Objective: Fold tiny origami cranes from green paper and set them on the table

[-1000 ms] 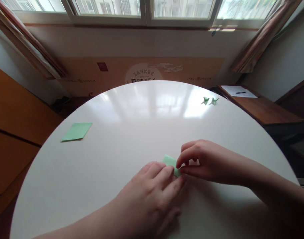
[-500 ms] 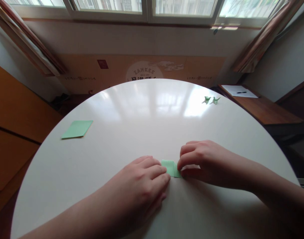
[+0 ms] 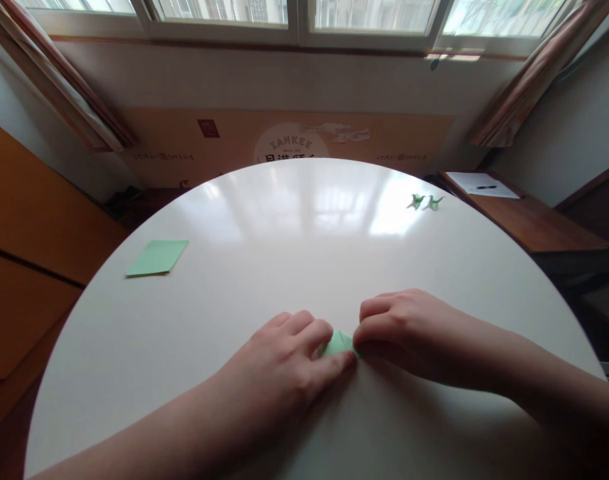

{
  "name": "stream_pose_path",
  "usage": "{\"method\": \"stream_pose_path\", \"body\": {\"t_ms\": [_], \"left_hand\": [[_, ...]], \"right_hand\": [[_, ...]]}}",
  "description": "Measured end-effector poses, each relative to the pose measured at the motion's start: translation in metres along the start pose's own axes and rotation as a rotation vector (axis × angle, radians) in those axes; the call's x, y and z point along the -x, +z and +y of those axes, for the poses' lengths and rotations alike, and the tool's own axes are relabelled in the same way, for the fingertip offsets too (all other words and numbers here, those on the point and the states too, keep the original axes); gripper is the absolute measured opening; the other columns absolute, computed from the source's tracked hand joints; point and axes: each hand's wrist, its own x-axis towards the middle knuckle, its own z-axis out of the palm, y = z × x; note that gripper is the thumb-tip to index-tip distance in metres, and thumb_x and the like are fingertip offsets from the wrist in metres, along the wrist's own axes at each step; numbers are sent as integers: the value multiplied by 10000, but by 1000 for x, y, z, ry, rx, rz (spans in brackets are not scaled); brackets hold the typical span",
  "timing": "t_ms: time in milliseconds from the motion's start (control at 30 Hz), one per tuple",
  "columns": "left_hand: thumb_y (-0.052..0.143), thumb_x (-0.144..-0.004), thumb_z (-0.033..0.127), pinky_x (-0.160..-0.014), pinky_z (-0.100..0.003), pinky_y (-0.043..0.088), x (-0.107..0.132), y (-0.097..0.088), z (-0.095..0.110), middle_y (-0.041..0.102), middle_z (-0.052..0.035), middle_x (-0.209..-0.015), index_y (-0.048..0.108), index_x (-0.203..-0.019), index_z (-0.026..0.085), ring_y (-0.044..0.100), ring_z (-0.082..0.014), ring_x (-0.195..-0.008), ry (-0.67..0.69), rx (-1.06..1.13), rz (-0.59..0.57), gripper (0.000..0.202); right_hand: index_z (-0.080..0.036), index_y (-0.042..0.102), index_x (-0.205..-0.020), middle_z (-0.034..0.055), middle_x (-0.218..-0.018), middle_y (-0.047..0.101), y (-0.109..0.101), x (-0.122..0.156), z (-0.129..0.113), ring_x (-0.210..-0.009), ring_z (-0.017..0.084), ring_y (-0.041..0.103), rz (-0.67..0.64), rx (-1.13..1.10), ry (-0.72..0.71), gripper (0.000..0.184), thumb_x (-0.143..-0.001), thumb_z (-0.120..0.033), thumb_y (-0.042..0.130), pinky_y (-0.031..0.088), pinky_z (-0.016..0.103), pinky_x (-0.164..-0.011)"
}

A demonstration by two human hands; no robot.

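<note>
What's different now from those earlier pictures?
The left hand shifted slightly left. The paper, straight along its far edge half a second ago, now looks peaked there. The right hand remains at its right end; the stack and birds stayed put.

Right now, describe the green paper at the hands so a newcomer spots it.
On the white table, find the left hand and right hand. The green paper lies between them; unlike the flat green square leftward and two green figures far right, it is being touched.
</note>
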Motion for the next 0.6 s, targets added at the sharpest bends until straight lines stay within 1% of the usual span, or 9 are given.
{"method": "stream_pose_path", "body": {"t_ms": [133, 200, 267, 400, 500, 600], "left_hand": [[490, -959, 184, -872, -428, 459, 1, -1, 2, 633, -71, -1098, 612, -1217, 232, 551, -264, -988, -14, 23, -51, 290], [483, -957, 180, -910, -434, 449, 2, -2, 3, 635, -71, -1128, 611, -1209, 230, 541, -274, -1042, -19, 33, -59, 287], [483, -952, 176, -937, -434, 438, 3, -3, 4, 637, -73, -1138, 608, -1212, 230, 532, -280, -1078, -20, 30, -57, 294], [501, -937, 162, -963, -427, 423, 4, -4, 4, 632, -66, -1151, 592, -1229, 239, 526, -276, -1105, -21, 27, -64, 315], [523, -920, 147, -981, -414, 409, 6, -3, 4, 616, -56, -1172, 570, -1259, 251, 522, -263, -1112, -33, 60, -61, 358], [538, -910, 135, -990, -396, 404, 7, -4, 4, 598, -49, -1183, 577, -1251, 277, 522, -248, -1105, -61, 93, -53, 371]], "right_hand": [[-200, 694, -748, -15, -776, 630, 2, 0, 3, -642, 97, 538, 7, -70, 10, 200, -887, -105, 587, 328, 230, -571], [-199, 708, -782, -9, -798, 632, 3, -1, 4, -640, 96, 542, 22, -98, 4, 183, -885, -102, 592, 338, 229, -575], [-195, 703, -777, -9, -806, 624, 6, -1, 4, -633, 92, 535, 40, -110, 3, 181, -883, -99, 592, 342, 228, -578], [-192, 676, -742, -16, -814, 613, 10, -5, 2, -629, 85, 521, 58, -125, 13, 200, -881, -87, 577, 343, 223, -586], [-186, 658, -715, -16, -798, 600, 14, -7, 0, -615, 84, 503, 86, -125, 31, 199, -862, -79, 576, 334, 223, -579], [-181, 637, -685, -20, -773, 580, 16, -9, -2, -599, 81, 480, 108, -108, 48, 199, -843, -73, 581, 326, 221, -570]]}}
